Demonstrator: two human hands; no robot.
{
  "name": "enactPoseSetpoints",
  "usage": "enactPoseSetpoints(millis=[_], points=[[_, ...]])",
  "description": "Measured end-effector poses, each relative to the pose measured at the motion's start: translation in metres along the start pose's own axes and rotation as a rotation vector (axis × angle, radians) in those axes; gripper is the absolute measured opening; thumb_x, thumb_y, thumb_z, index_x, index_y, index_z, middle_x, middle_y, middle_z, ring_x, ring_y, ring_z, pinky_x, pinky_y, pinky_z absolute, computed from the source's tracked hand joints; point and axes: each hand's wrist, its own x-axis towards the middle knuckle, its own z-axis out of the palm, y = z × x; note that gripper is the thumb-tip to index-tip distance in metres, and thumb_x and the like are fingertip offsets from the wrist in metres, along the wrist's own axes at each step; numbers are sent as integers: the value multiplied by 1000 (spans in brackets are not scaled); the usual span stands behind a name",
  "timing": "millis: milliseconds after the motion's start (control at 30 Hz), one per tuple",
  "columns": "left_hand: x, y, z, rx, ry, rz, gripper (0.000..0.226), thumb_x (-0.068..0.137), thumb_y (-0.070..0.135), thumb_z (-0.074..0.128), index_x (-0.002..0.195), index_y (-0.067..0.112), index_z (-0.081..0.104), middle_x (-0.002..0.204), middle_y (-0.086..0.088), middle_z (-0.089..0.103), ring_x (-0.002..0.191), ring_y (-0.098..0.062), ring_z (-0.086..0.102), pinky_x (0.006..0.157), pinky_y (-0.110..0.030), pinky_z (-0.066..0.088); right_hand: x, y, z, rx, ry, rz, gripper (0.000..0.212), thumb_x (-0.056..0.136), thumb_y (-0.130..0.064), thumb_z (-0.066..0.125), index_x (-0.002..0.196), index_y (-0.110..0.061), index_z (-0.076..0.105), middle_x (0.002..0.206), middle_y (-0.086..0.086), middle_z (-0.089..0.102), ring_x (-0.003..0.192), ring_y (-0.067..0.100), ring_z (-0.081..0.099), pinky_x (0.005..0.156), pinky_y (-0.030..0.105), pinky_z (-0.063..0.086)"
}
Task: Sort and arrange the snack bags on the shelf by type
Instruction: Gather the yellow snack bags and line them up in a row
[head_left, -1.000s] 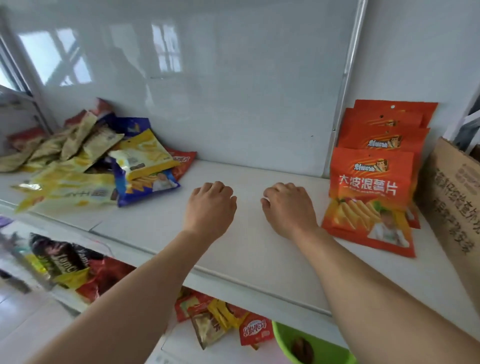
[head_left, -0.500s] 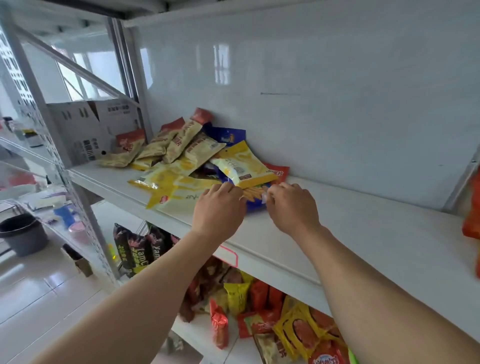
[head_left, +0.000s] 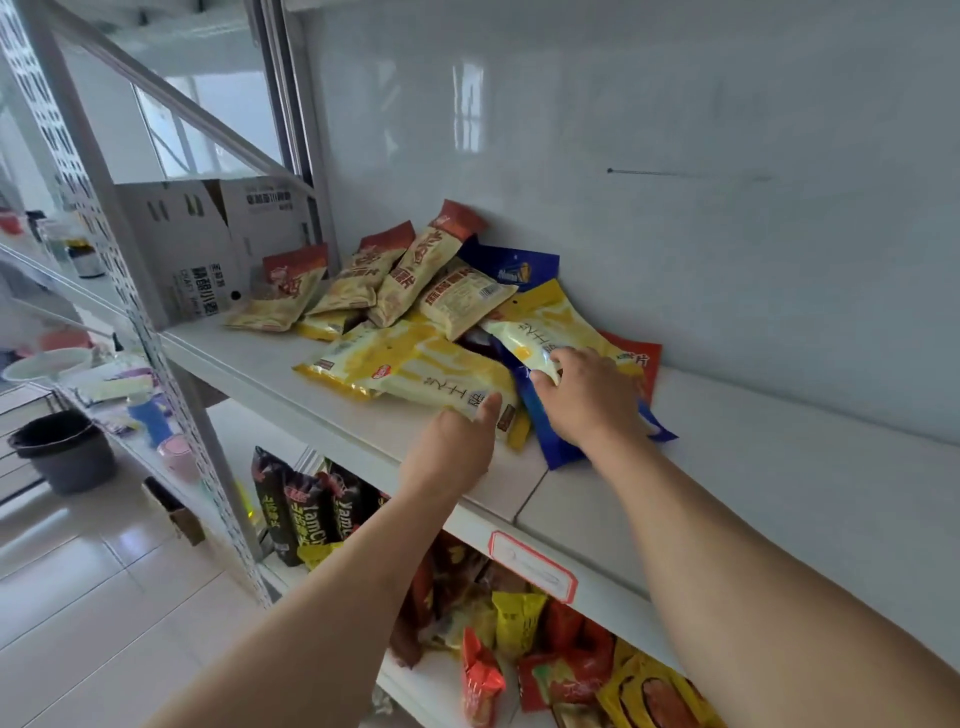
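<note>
On the white shelf (head_left: 701, 499) we see a heap of snack bags (head_left: 415, 291). Our left hand (head_left: 452, 447) pinches the front yellow bag (head_left: 415, 369); our right hand (head_left: 587, 400) grasps another yellow bag (head_left: 545, 332).

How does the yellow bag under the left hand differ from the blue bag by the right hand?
The yellow bag lies on top of the pile, face fully visible; the blue bag is mostly buried, only its end poking out. The left hand pinches the yellow bag's edge; the right hand lies over the blue bag, gripping another yellow one. Both lie flat.
</note>
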Motion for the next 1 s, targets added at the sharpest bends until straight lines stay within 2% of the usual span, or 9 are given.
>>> enactPoseSetpoints(millis=[100,167,200,300,500,600,767,867,1000], points=[[14,6,5,-392,22,-76,73,95,66,48,139,9,37,108,-12,66,73,-22,64,59,-30,53,25,5,13,22,-25,68,55,99,-54,42,142,-20,48,137,8,55,124,30,51,96,43,43],[25,8,11,-593,99,-84,80,93,62,56,150,14,30,136,-11,55,109,-27,62,87,-38,55,40,6,23,16,-57,111,60,99,-58,38,145,-20,43,141,10,50,130,32,45,103,47,37],[29,9,14,-662,138,-89,84,91,62,59,154,17,27,148,-8,47,127,-28,53,103,-44,48,46,6,28,11,-67,130,62,99,-60,35,146,-19,42,142,12,49,131,33,43,105,48,35],[40,15,16,-931,182,-166,91,90,59,64,158,25,14,161,-4,29,144,-30,36,115,-49,34,59,5,36,-21,-31,155,68,99,-63,29,140,-13,49,140,15,52,130,36,45,106,49,33],[70,15,13,-1068,331,-245,92,75,55,76,150,28,30,151,-5,43,132,-31,49,110,-55,41,90,13,31,-21,46,208,72,93,-70,37,131,-12,55,130,15,60,120,35,54,97,47,43],[81,14,8,-1088,305,-258,89,61,56,78,136,26,41,137,-4,54,118,-29,59,101,-51,50,97,21,34,-30,-83,279,90,84,-81,40,142,-13,47,142,18,50,131,38,44,105,50,39],[97,9,1,-1157,217,-293,72,78,46,83,131,17,43,122,-1,56,109,-23,56,92,-40,44,106,23,35,44,-273,402,114,69,-94,43,147,-10,40,144,15,51,130,38,50,102,50,44],[101,7,-8,-1139,210,-306,62,70,36,89,116,19,51,115,-6,68,100,-27,70,90,-48,58,110,17,38,46,-187,434,118,61,-94,53,143,-10,44,141,16,53,129,38,50,100,49,46],[103,2,-16,-1112,127,-297,44,80,18,82,115,14,57,106,-11,73,90,-30,75,76,-48,64,108,9,40,147,-73,467,105,62,-84,67,134,-8,51,133,15,59,120,37,57,95,50,50]])
